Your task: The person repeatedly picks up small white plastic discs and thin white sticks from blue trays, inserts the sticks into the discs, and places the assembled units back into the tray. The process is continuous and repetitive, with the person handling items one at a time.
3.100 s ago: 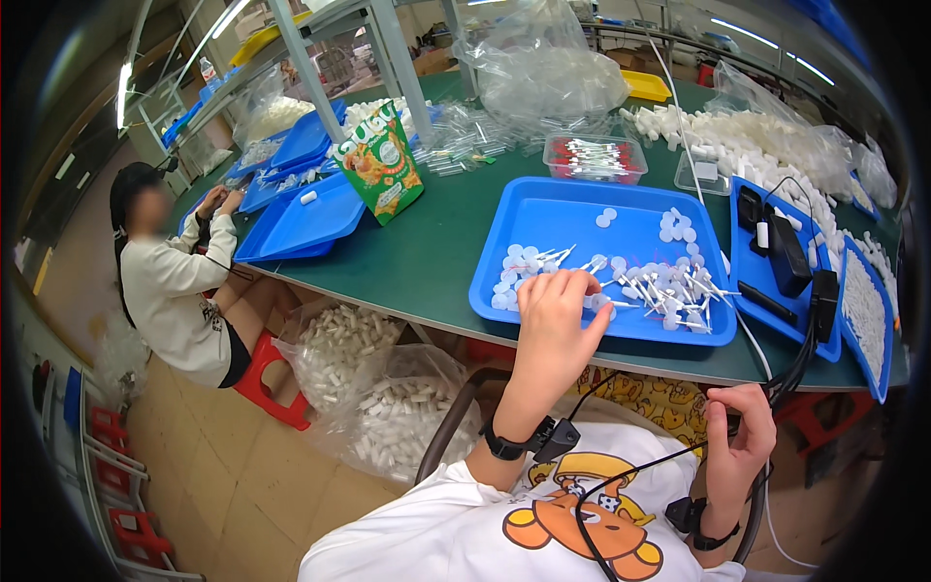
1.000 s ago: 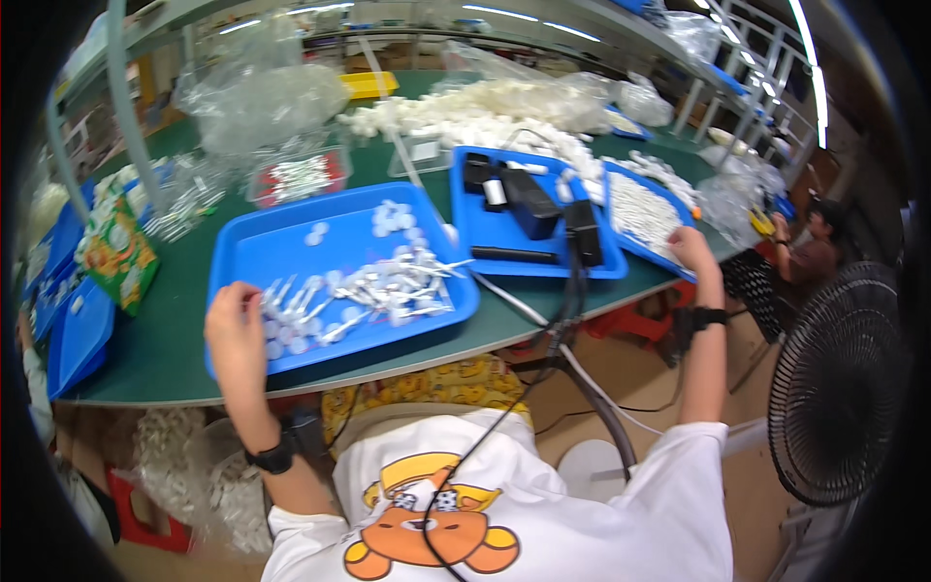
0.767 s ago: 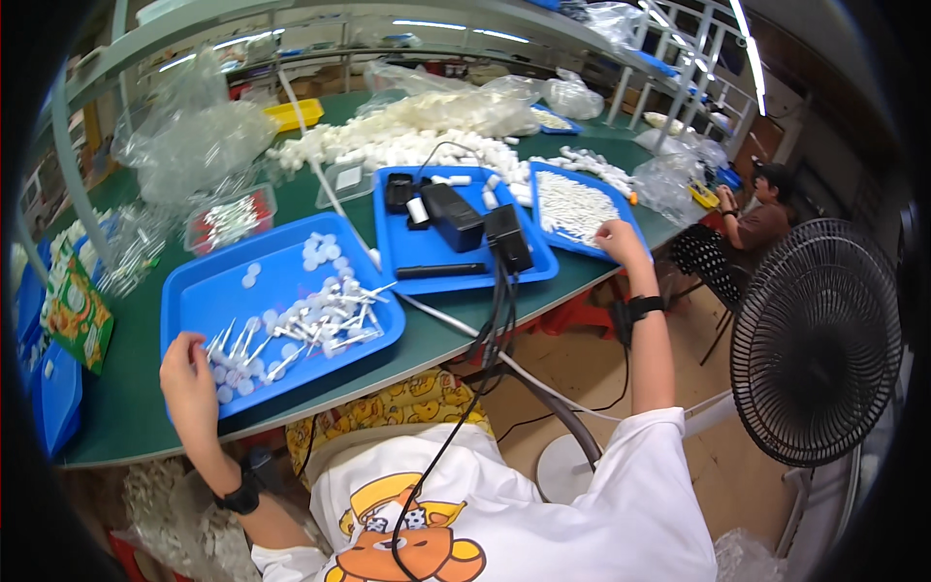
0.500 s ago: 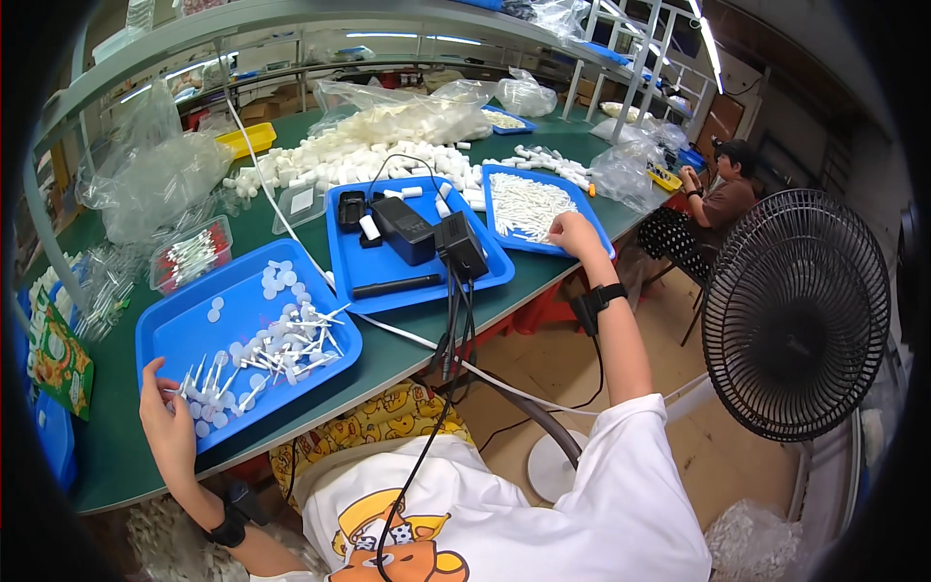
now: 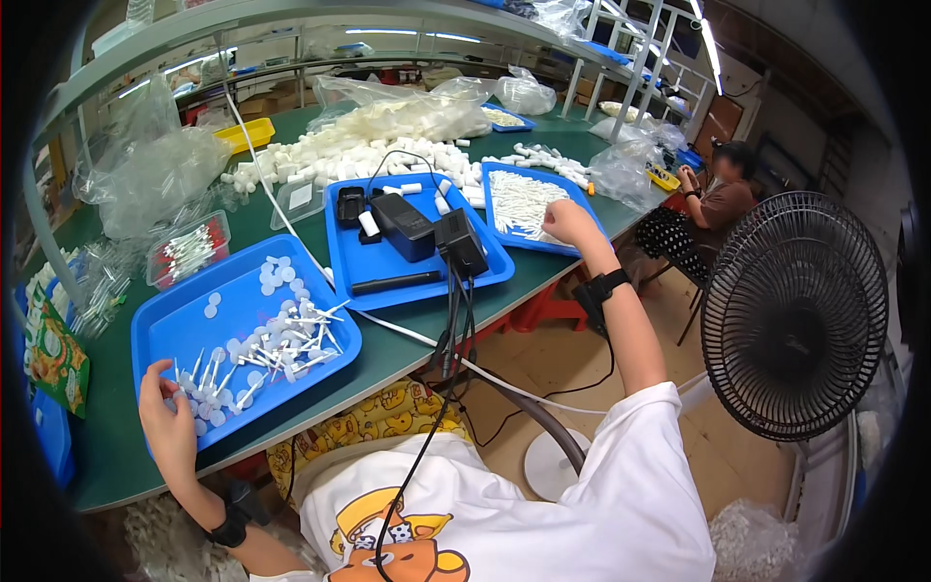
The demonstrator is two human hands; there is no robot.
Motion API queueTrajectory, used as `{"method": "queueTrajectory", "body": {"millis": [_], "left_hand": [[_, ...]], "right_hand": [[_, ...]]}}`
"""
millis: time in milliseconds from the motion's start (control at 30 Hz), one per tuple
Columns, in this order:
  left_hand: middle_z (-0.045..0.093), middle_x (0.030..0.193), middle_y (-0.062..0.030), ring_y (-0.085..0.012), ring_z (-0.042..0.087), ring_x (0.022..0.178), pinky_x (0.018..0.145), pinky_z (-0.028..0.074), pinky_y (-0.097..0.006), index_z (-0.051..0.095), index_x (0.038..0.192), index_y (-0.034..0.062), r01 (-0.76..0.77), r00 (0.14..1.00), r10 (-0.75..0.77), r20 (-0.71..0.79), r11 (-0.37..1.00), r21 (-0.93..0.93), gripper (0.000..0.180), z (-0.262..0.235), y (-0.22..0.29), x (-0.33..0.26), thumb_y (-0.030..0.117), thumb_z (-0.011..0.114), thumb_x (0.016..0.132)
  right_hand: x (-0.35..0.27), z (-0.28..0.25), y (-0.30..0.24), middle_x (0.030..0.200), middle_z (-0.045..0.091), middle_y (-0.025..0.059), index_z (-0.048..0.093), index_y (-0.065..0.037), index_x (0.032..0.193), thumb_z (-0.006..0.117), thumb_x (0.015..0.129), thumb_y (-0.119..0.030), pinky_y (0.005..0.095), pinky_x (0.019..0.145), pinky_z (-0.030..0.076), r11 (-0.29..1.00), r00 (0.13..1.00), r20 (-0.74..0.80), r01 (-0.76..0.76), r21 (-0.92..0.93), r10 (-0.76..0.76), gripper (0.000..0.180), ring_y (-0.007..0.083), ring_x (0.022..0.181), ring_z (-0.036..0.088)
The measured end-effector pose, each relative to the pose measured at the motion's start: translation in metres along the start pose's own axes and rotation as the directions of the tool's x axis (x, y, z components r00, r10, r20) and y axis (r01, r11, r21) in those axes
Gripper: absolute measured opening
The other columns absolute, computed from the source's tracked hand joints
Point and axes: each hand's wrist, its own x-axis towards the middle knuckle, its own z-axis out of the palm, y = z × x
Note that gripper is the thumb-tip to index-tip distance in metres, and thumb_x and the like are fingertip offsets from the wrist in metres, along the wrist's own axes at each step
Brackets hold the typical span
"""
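Note:
My left hand [image 5: 169, 427] is at the near left corner of a blue tray [image 5: 175, 325], its fingers loosely bent and apart beside the pieces in it. In that tray lie translucent round discs [image 5: 281, 274] and several white sticks on disc bases [image 5: 310, 335], some upright, others tipped over. My right hand [image 5: 574, 229] reaches over another blue tray [image 5: 593, 225] full of small white sticks [image 5: 519, 202]. Its fingers are pinched together at the sticks; what they hold, if anything, is hidden.
Between them a blue tray [image 5: 388, 299] holds black adapters [image 5: 402, 225] and cables. White cylinders [image 5: 339, 160] are heaped behind. A clear box of red and white sticks [image 5: 189, 252] stands at left. A black fan [image 5: 797, 315] stands at right; a person [image 5: 722, 194] sits beyond.
My right hand has shifted slightly left over the white sticks, its fingers drawn closer together. My left hand stays at the tray corner.

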Motion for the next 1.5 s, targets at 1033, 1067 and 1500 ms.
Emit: {"method": "queueTrajectory", "body": {"millis": [1033, 1067, 1500], "left_hand": [[0.053, 0.088, -0.011, -0.0226, 0.055, 0.08, 0.076, 0.045, -0.032, 0.053, 0.087, -0.0031, -0.059, 0.994, 0.051, -0.094, 0.995, -0.078, 0.014, -0.008, 0.014, -0.002, -0.01, 0.053, 0.074], [0.054, 0.087, -0.01, -0.0205, 0.055, 0.078, 0.074, 0.045, -0.031, 0.054, 0.089, -0.0021, -0.081, 0.993, 0.072, -0.094, 0.993, -0.091, 0.016, -0.007, 0.016, -0.001, -0.009, 0.054, 0.075], [0.067, 0.096, -0.012, -0.0197, 0.063, 0.083, 0.073, 0.05, -0.032, 0.054, 0.098, -0.0018, 0.108, 0.991, -0.117, -0.072, 0.987, -0.117, 0.017, -0.009, 0.028, 0.0, 0.0, 0.061, 0.082]], "right_hand": [[0.051, 0.012, -0.428, 0.11, 0.065, 0.0158, 0.063, -0.005, 0.112, 0.061, 0.08, -0.019, 0.0413, 0.081, 0.051, 0.483, 0.408, 0.308, 0.845, 0.229, -0.86, 0.035, 0.0342, 0.1, 0.062], [0.056, 0.016, -0.42, 0.11, 0.065, 0.016, 0.063, -0.005, 0.113, 0.061, 0.08, -0.019, 0.041, 0.081, 0.051, 0.48, 0.406, 0.295, 0.841, 0.25, -0.865, 0.036, 0.034, 0.1, 0.062], [0.055, -0.008, -0.425, 0.106, 0.065, 0.0137, 0.064, -0.007, 0.112, 0.058, 0.078, -0.005, 0.0367, 0.078, 0.052, 0.444, 0.318, 0.392, 0.847, 0.293, -0.863, 0.034, 0.0274, 0.092, 0.065]]}}
